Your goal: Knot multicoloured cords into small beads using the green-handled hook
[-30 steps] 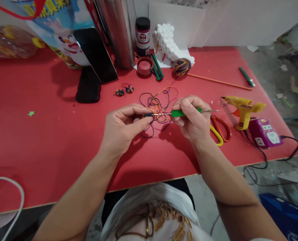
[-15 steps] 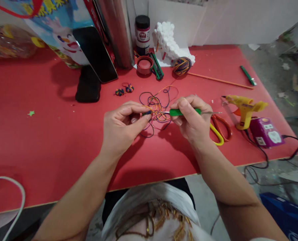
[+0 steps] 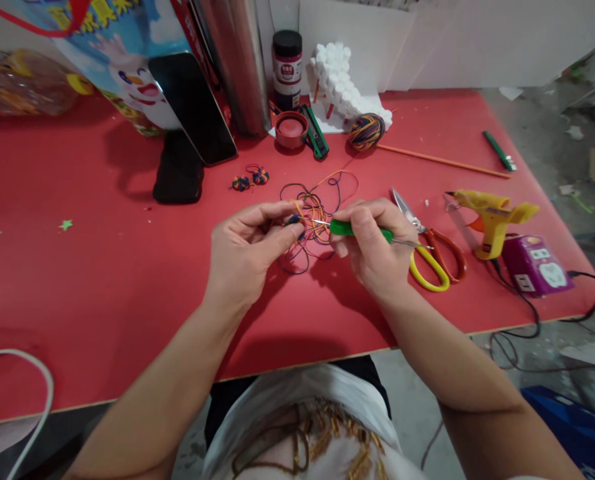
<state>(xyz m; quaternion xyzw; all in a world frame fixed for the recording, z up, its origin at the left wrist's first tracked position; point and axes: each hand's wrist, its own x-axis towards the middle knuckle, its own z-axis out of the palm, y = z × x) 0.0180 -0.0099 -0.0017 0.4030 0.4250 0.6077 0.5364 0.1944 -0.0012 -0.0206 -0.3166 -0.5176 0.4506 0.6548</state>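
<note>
My left hand (image 3: 247,243) pinches a small crocheted piece of multicoloured yarn (image 3: 293,219) between thumb and fingers. My right hand (image 3: 372,243) is closed around a green-handled crochet hook (image 3: 360,231), whose metal tip points left into that piece. Loose loops of the same yarn (image 3: 317,200) lie on the red table (image 3: 102,267) just behind both hands and trail back to a yarn ball (image 3: 365,131).
Scissors (image 3: 430,250), a yellow glue gun (image 3: 490,217) and a purple power socket (image 3: 535,263) lie to the right. Two small yarn pieces (image 3: 250,180), a phone (image 3: 192,107), a jar (image 3: 286,70), a red lid (image 3: 291,129) and white foam (image 3: 342,83) stand behind.
My right hand has slid left with the hook, closer to my left hand, uncovering the scissors' blades. The hook now tilts slightly down to the right.
</note>
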